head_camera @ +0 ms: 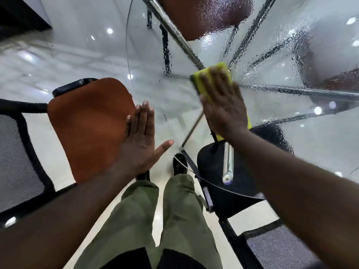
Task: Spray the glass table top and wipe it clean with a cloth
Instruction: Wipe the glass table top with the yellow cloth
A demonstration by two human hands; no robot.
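Glossy tiled floor [58, 61] under a glass table top [174, 90], still beaded wet on the right. Right hand [223, 105] presses flat on the yellow cloth [209, 74] mid-table. Left hand [139, 136] is open with straight fingers near the rim. The cloth looks soft and the glass slick, so a full palm probably beats pinching.

Glossy pale floor [58, 61] under me, ceiling lights mirrored; orange chair seat [91, 125] at my left, black mesh chair back [17, 162] beside it.

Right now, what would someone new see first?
The bright yellow cloth, mid-right, pressed flat on the glass table top under the right hand. Beyond it, upper right, the glass is covered in wet droplets. The left hand is spread open by the orange chair seat.
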